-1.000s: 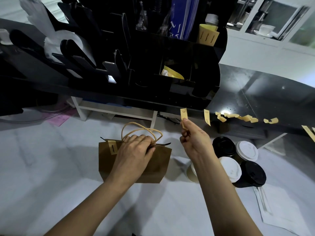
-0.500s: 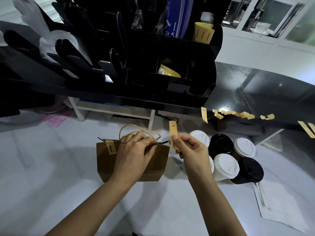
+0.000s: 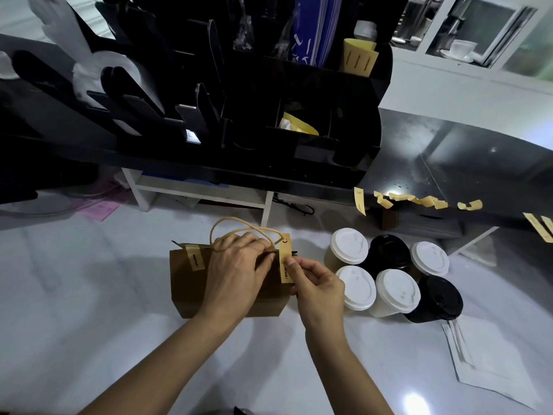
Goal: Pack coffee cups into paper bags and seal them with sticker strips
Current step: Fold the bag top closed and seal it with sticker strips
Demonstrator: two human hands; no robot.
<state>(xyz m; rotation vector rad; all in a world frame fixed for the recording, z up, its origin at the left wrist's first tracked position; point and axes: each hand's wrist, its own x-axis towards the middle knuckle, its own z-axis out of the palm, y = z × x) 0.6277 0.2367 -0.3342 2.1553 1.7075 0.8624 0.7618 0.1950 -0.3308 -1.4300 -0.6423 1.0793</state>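
While the left hand (image 3: 239,271) grips the top edge of the brown paper bag (image 3: 191,292) on the white counter (image 3: 89,310), the right hand (image 3: 317,286) pinches a sticker strip (image 3: 285,259) against the bag's right end, apparently touching it. Six lidded cups (image 3: 392,292) stand just right.

We read "Good luck!" on sticker strip (image 3: 195,258) stuck over paper bag (image 3: 191,292) top edge. Second sticker strip (image 3: 285,259), pinched by right hand (image 3: 318,287): smiley symbol at upper end, text partly covered, ending "luck!". White characters on blue bags (image 3: 311,31) in rack: illegible.
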